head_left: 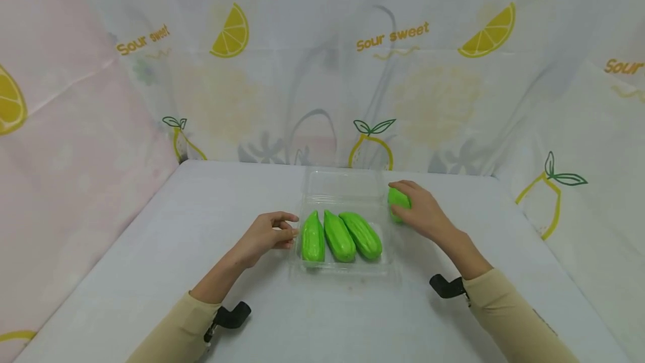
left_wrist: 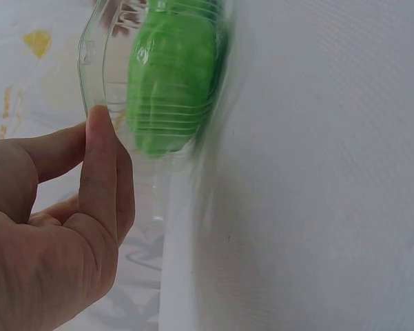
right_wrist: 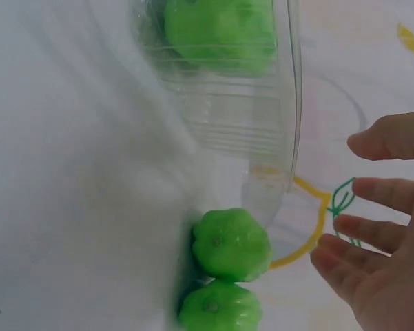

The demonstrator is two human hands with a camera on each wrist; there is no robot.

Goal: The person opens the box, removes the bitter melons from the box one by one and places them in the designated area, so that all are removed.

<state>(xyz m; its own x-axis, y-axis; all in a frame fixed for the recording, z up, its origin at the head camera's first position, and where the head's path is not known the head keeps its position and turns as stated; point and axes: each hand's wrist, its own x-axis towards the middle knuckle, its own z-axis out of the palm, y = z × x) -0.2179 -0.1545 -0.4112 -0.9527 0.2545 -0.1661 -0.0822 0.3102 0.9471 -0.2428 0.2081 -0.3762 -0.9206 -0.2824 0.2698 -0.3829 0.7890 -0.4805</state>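
Observation:
A clear plastic clamshell box (head_left: 342,268) lies with its lid folded back. Inside it sit three bright green ridged vegetables (head_left: 339,237), shaped like bitter melons, side by side. At the box's left side, my left hand (head_left: 267,238) pinches the rim (left_wrist: 96,76) between fingertips and thumb. My right hand (head_left: 420,206) hovers to the right of the box, fingers spread and holding nothing. Beneath it are more green vegetables, partly hidden in the head view (head_left: 400,199); in the right wrist view two rounded ends show, a nearer one (right_wrist: 232,245) and another one (right_wrist: 220,307) touching it.
The box's transparent lid (head_left: 345,184) lies flat toward the back of the white table (head_left: 242,184). A patterned curtain (head_left: 312,88) with lemon prints hangs behind the table and along both sides. Black wrist mounts (head_left: 234,315) sit by the sleeves.

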